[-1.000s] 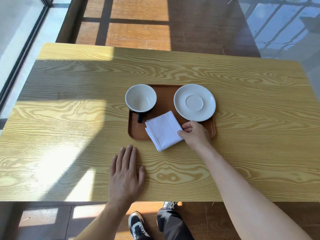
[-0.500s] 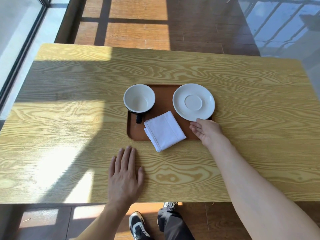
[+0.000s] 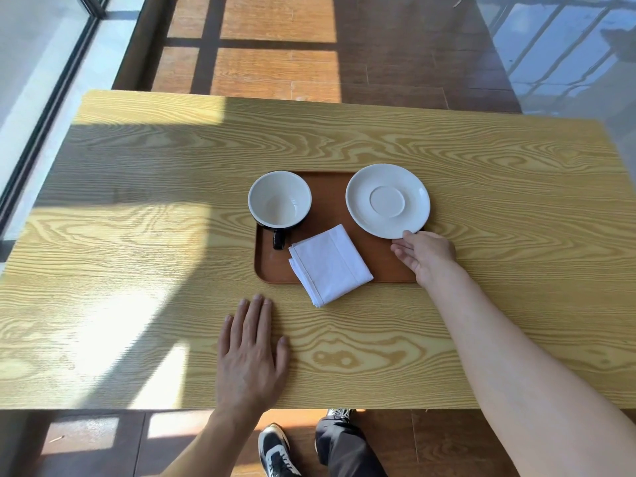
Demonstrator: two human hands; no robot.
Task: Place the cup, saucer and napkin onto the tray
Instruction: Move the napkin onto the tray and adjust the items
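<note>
Saucer (image 3: 388,200) sits at the tray's (image 3: 272,271) right end, overhanging its rim; the right hand (image 3: 426,253) pinches its near edge. Cup (image 3: 279,199) stands at the tray's left end, napkin (image 3: 329,265) across its near rim. Left hand (image 3: 250,356) lies flat, holding nothing. Judged next: nudge saucer inward, then napkin.

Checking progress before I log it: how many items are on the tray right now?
3. The cup sits at the tray's far left, the saucer at its far right, the napkin overhanging the near edge. Nothing appears hidden.
</note>
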